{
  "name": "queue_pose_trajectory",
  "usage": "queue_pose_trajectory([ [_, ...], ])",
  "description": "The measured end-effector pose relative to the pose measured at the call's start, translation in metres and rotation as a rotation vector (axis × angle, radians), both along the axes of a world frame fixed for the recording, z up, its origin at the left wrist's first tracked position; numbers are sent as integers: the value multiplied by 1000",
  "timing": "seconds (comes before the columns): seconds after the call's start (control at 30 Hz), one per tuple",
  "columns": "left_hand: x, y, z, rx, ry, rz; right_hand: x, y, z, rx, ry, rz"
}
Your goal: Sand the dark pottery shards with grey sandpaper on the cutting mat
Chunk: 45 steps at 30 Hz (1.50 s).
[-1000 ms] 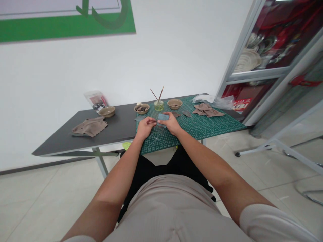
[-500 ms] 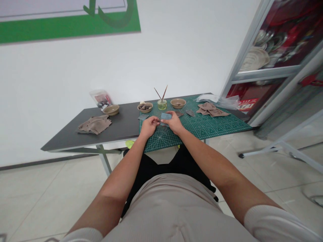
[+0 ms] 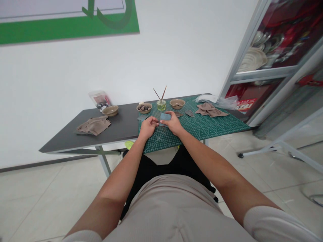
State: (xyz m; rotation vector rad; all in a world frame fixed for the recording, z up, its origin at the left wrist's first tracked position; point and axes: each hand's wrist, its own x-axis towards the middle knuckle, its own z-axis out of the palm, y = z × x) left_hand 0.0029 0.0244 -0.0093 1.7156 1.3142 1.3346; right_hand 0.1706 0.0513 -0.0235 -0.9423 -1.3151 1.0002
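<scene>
What the left hand (image 3: 148, 127) pinches is too small to tell, and the right hand (image 3: 173, 123) hides part of the blue-grey pad (image 3: 164, 117). The dark bits in the bowl (image 3: 150, 107) near the desk's (image 3: 118, 129) far edge are too small to name; the top edge cuts off the green wall sign (image 3: 68, 23).

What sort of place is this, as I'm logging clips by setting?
Probably a craft workshop or studio: a green cutting mat on a dark table, a small bowl and a glass jar holding thin sticks, and a glass-fronted cabinet of dishes nearby.
</scene>
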Motion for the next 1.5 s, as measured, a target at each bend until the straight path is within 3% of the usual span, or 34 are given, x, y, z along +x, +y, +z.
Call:
queue_pose_trajectory([
  [0.23,0,0,0,2,-37,-11,-5,4,-4,-57,95,60],
  [0.47,0,3,-3,25,-17,-25,0,6,-5,76,-41,-13],
  [0.73,3,0,-1,8,-95,17,-5,1,-2,-29,167,84],
  [1.27,2,-5,1,62,35,28,-1,8,-7,65,5,5],
  [1.5,0,-3,0,62,39,45,-5,4,-5,-38,147,144],
])
